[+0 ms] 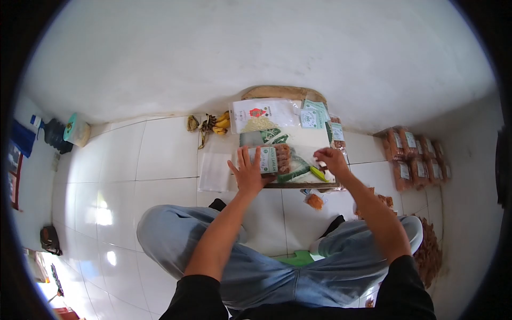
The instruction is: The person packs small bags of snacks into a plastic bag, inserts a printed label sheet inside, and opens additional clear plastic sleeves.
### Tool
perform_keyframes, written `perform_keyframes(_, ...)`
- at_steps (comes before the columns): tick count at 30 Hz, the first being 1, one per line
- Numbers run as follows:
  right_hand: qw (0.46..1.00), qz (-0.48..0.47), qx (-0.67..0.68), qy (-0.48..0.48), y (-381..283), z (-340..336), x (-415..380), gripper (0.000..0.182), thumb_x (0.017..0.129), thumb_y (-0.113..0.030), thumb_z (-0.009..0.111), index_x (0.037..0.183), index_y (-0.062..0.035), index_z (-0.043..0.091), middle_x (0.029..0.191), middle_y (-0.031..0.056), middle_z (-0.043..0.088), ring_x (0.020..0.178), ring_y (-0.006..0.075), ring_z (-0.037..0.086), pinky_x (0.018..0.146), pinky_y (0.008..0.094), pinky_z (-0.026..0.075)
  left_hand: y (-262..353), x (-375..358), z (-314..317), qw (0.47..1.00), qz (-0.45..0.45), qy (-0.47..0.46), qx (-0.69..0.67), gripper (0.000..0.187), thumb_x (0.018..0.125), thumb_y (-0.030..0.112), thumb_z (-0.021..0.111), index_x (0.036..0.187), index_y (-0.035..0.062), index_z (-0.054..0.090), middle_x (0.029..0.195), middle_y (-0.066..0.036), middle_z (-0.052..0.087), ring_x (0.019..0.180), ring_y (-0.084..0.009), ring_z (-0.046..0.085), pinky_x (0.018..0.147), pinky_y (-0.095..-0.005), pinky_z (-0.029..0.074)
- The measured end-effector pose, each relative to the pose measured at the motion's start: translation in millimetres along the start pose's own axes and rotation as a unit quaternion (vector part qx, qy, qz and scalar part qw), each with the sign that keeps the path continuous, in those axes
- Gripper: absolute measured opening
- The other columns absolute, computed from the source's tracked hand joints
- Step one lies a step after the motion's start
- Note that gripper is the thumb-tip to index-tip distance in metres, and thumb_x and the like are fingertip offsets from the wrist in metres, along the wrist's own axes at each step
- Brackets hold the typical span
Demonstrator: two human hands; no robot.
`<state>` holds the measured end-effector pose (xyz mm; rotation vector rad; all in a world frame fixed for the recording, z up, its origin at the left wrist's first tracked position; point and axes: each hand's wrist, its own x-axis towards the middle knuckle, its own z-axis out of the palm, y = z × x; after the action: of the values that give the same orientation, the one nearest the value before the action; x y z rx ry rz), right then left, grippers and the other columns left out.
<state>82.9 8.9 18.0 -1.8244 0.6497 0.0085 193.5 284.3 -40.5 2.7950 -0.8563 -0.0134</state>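
Note:
My left hand point(248, 172) lies with fingers spread over the left end of a clear snack pack point(283, 159). Through the film show brown pieces, and a pale green-and-white label point(268, 160) faces up beside my fingers. To the right, my right hand point(332, 160) is raised over the low table's right side, its fingertips drawn together in a pinch; I cannot tell what is between them. Just below those fingertips lies a bright green tool point(319, 173). Both lie on the low table point(310, 138), whose top carries a green-and-white printed sheet.
A printed plastic bag point(261, 115) and green labels point(313, 116) lie at the table's back. Bananas point(221, 122) sit left of it, above clear plastic sheets point(215, 172). Filled packs point(416, 156) are stacked at right. A loose brown piece point(314, 201) is on the floor in front.

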Motion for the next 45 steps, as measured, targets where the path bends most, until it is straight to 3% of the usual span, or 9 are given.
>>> perform_keyframes(6, 0.980, -0.170, -0.077, -0.062, -116.1, 2.5, 36.2, 0.016, 0.092, -0.012, 0.064, 0.102, 0.0001, 0.068, 0.092, 0.0074, 0.072, 0.085, 0.0140, 0.068, 0.072, 0.0295, 0.058, 36.6, -10.6, 1.8, 0.973, -0.145, 0.100, -0.149, 0.109, 0.075, 0.068, 0.064, 0.155, 0.0116, 0.015, 0.154, -0.024, 0.017, 0.146, -0.0433, 0.009, 0.104, -0.0761, 0.004)
perform_keyframes(11, 0.918, -0.334, -0.195, -0.090, -211.0, 13.0, -10.0, 0.011, 0.090, -0.009, 0.064, 0.098, -0.0048, 0.071, 0.094, 0.0097, 0.072, 0.086, 0.0187, 0.069, 0.078, 0.0309, 0.054, 35.9, -18.0, -3.7, 0.951, -0.156, 0.137, -0.231, 0.110, 0.077, 0.056, 0.068, 0.153, 0.0040, 0.009, 0.147, -0.025, 0.026, 0.140, -0.0439, 0.020, 0.105, -0.0737, 0.009)
perform_keyframes(14, 0.803, -0.505, -0.268, -0.170, -221.8, 11.2, -34.1, 0.012, 0.081, -0.004, 0.068, 0.092, -0.0073, 0.071, 0.086, 0.0101, 0.069, 0.087, 0.0279, 0.064, 0.078, 0.0377, 0.052, 25.1, -18.7, -2.0, 0.930, -0.082, 0.178, -0.312, 0.110, 0.074, 0.039, 0.076, 0.152, 0.0019, 0.007, 0.148, -0.023, 0.026, 0.139, -0.0442, 0.023, 0.113, -0.0552, 0.021)
perform_keyframes(18, 0.739, -0.592, -0.271, -0.171, -206.7, 6.8, -45.3, 0.013, 0.077, -0.005, 0.072, 0.089, -0.0083, 0.071, 0.085, 0.0072, 0.068, 0.090, 0.0275, 0.064, 0.078, 0.0390, 0.052, 17.5, -14.9, -25.7, 0.929, 0.023, 0.209, -0.303, 0.110, 0.069, 0.023, 0.082, 0.149, -0.0007, 0.011, 0.146, -0.024, 0.034, 0.134, -0.0405, 0.037, 0.110, -0.0452, 0.033)
perform_keyframes(21, 0.748, -0.581, -0.292, -0.134, -200.0, -3.6, -45.5, 0.020, 0.074, -0.005, 0.078, 0.093, -0.0068, 0.072, 0.088, 0.0071, 0.071, 0.087, 0.0252, 0.066, 0.075, 0.0378, 0.054, 16.1, -9.7, -46.8, 0.899, 0.016, 0.067, -0.431, 0.105, 0.072, 0.024, 0.080, 0.149, -0.0001, 0.013, 0.139, -0.024, 0.043, 0.130, -0.0388, 0.044, 0.107, -0.0443, 0.037)
perform_keyframes(27, 0.710, -0.590, -0.371, -0.100, -203.4, -21.3, -54.4, 0.032, 0.072, -0.016, 0.080, 0.102, -0.0087, 0.070, 0.091, 0.0041, 0.070, 0.093, 0.0247, 0.064, 0.087, 0.0378, 0.049, 6.7, -7.6, -80.2, 0.948, -0.029, -0.072, -0.307, 0.089, 0.076, 0.028, 0.076, 0.143, 0.0018, 0.024, 0.133, -0.025, 0.050, 0.123, -0.0404, 0.050, 0.101, -0.0463, 0.043)
perform_keyframes(34, 0.716, -0.593, -0.349, -0.120, -189.6, -14.0, -59.6, 0.018, 0.071, -0.014, 0.080, 0.086, -0.0097, 0.071, 0.080, 0.0028, 0.069, 0.097, 0.0201, 0.063, 0.090, 0.0365, 0.045, -6.2, -2.8, -110.7, 0.963, 0.084, -0.077, -0.243, 0.084, 0.079, 0.025, 0.074, 0.140, 0.0030, 0.021, 0.127, -0.027, 0.054, 0.117, -0.0428, 0.056, 0.098, -0.0473, 0.046)
perform_keyframes(40, 0.707, -0.646, -0.283, -0.049, -195.5, -12.2, -66.7, 0.013, 0.072, -0.014, 0.080, 0.078, -0.0112, 0.069, 0.074, -0.0003, 0.066, 0.100, 0.0195, 0.062, 0.100, 0.0425, 0.042, -2.2, -14.6, -86.1, 0.925, 0.133, 0.093, -0.344, 0.085, 0.081, 0.019, 0.076, 0.138, 0.0013, 0.015, 0.123, -0.028, 0.056, 0.113, -0.0423, 0.060, 0.092, -0.0441, 0.051)
perform_keyframes(45, 0.742, -0.608, -0.279, -0.049, -196.5, -19.2, -69.8, 0.031, 0.069, -0.019, 0.084, 0.095, -0.0118, 0.070, 0.105, 0.0041, 0.065, 0.113, 0.0226, 0.057, 0.102, 0.0469, 0.041, -3.3, -12.5, -94.5, 0.945, 0.147, 0.111, -0.269, 0.068, 0.081, 0.015, 0.075, 0.132, 0.0010, 0.032, 0.128, -0.026, 0.055, 0.111, -0.0384, 0.061, 0.088, -0.0440, 0.053)
